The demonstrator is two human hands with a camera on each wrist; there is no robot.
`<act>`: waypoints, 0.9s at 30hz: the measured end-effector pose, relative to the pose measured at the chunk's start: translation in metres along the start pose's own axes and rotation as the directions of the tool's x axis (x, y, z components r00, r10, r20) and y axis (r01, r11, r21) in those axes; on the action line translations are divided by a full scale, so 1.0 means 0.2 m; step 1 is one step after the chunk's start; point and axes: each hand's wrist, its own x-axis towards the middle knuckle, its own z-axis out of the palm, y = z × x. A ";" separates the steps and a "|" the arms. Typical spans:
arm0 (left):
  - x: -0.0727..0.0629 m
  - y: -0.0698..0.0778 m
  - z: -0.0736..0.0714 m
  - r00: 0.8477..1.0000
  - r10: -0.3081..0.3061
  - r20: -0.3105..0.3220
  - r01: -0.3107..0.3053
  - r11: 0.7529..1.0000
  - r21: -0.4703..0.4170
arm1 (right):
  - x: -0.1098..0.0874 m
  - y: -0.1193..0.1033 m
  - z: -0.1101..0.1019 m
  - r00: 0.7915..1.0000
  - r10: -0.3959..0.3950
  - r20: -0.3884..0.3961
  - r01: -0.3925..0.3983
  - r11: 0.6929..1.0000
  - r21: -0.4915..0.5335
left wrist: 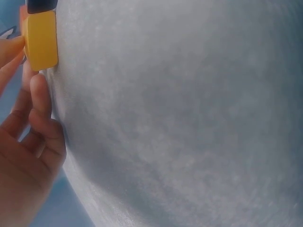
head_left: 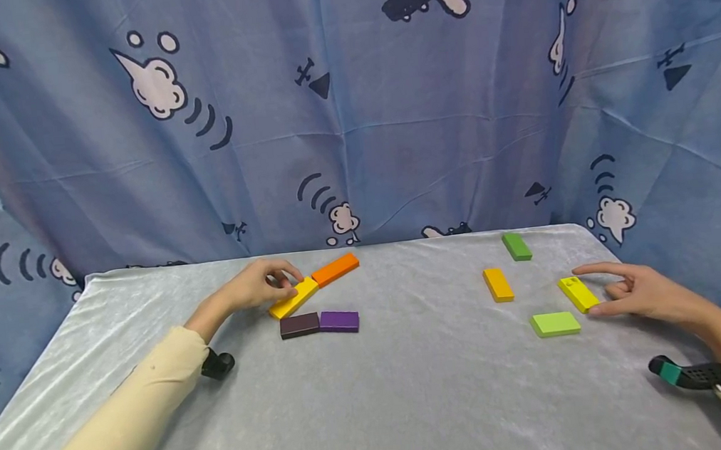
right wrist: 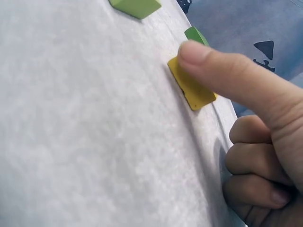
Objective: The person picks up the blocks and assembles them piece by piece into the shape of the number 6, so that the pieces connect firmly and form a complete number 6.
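At the left of the table, my left hand (head_left: 256, 285) pinches a golden-yellow block (head_left: 293, 301) between thumb and fingers. That block (left wrist: 43, 40) also shows in the left wrist view. Its far end meets an orange block (head_left: 336, 268). Just in front, a dark brown block (head_left: 299, 325) and a purple block (head_left: 340, 322) lie end to end. Over on the right, my right hand (head_left: 652, 292) has thumb and index finger at opposite ends of a bright yellow block (head_left: 582, 298); the other fingers are curled. The thumb partly covers this block (right wrist: 198, 97) in the right wrist view.
Near the right hand lie a lime block (head_left: 555, 324), an amber block (head_left: 498, 285) and a green block (head_left: 517, 247). A grey cloth (head_left: 414, 392) covers the table. Behind it hangs a blue patterned curtain (head_left: 380, 159). Each wrist wears a black strap device.
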 end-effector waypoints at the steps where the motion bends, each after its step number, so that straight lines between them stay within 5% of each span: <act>1: 0.00 0.00 0.00 1.000 0.001 0.000 -0.001 1.000 -0.001 | 0.00 0.00 0.00 1.000 -0.008 0.000 0.008 1.000 -0.001; 27: 0.00 0.00 0.00 1.000 -0.003 0.009 0.003 1.000 -0.004 | -0.02 -0.03 0.06 0.988 0.011 -0.156 -0.013 1.000 -0.017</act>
